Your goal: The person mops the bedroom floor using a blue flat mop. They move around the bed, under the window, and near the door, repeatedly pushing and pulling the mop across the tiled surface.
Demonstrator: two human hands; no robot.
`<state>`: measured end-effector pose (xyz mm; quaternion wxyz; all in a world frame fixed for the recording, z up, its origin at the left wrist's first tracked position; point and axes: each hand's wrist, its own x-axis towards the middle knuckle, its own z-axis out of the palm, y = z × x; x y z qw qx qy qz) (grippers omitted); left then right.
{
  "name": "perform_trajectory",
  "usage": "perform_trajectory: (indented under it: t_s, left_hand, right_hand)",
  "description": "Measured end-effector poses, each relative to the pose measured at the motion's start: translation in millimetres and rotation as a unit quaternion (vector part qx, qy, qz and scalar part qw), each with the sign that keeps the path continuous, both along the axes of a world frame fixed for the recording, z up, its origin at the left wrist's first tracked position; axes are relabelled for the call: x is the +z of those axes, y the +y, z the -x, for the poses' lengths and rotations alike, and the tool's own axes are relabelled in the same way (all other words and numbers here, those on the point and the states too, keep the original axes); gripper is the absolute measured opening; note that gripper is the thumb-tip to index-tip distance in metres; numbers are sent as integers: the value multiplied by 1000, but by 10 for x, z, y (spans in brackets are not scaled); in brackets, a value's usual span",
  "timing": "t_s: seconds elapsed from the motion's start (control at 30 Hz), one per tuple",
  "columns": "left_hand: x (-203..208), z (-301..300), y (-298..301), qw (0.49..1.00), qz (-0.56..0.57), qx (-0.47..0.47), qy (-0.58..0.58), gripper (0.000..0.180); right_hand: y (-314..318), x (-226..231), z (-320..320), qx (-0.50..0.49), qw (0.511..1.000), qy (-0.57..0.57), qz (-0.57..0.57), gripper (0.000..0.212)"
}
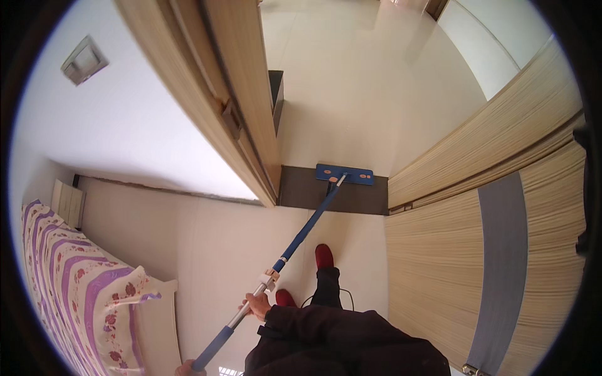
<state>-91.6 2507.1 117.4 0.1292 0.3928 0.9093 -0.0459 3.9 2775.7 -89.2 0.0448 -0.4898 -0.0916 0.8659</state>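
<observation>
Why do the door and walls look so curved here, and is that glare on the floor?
Head view: the fisheye lens bows the wooden door and wardrobe panels toward a dark round rim; daylight washes the pale floor beyond the doorway nearly white; the blue mop head stays sharp, on the dark threshold strip.

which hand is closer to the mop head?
Right. The right hand grips the mop handle partway up, nearer the blue mop head at the doorway. The left hand holds the handle's top end, at the picture's bottom edge, farther back.
</observation>
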Motion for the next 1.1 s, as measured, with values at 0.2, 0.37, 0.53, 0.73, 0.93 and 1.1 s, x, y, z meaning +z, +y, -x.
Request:
perform_trajectory:
  t_s: [0.2,0.37,0.53,0.73,0.93,1.1]
  left_hand:
    - [-45,-26,1510,999,-24,30,-9,11]
    - [-196,-207,3058,996,-42,78,-6,17]
    - [-436,-487,4700,992,-23,92,-78,25]
    - [-614,-934,6305,982,-98,4,-161,35]
    - [-562,-784,5944,977,-126,-9,-171,31]
    - [-363,-309,4399,976,-126,53,-172,32]
  right_hand:
    - [1454,-97,57,-32,999,3,5,21]
    - [2825,-464,14,-65,997,-44,-1,21]
    - [4455,-850,-246,-73,996,-43,-18,13]
    - [6264,-872,-732,-95,983,4,-156,22]
    - [5884,-712,-756,-102,987,3,-123,20]
    - [4227,-573,-429,-103,992,53,45,15]
